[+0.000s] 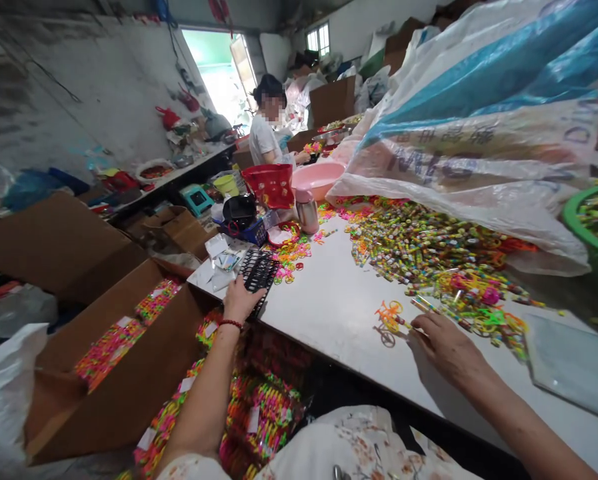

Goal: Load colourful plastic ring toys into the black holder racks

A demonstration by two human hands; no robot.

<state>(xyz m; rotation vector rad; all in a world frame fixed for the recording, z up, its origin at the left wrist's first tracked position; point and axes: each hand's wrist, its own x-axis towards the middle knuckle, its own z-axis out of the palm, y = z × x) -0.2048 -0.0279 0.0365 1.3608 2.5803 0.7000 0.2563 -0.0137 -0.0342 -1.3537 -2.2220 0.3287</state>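
My left hand (242, 297) grips the near edge of a black plastic grid rack (259, 265) at the table's left edge. In the fingertips of my right hand (446, 343) is a small candy-filled tube toy with an orange and yellow bicycle-shaped top (391, 316), held just over the white table. A clear tube (425, 305) shows by the same fingers; whether it is part of that toy I cannot tell. Beyond my right hand spreads a big heap of similar colourful tubes (423, 247). Loose plastic bicycle pieces (291, 252) lie beside the rack.
An open cardboard box (129, 393) with bright packs stands at left; more packs (266, 413) lie below the table edge. A pink flask (307, 212), red bag (269, 185), large plastic sack (479, 140) and green basket (593, 230) surround the table. A co-worker (267, 130) is across.
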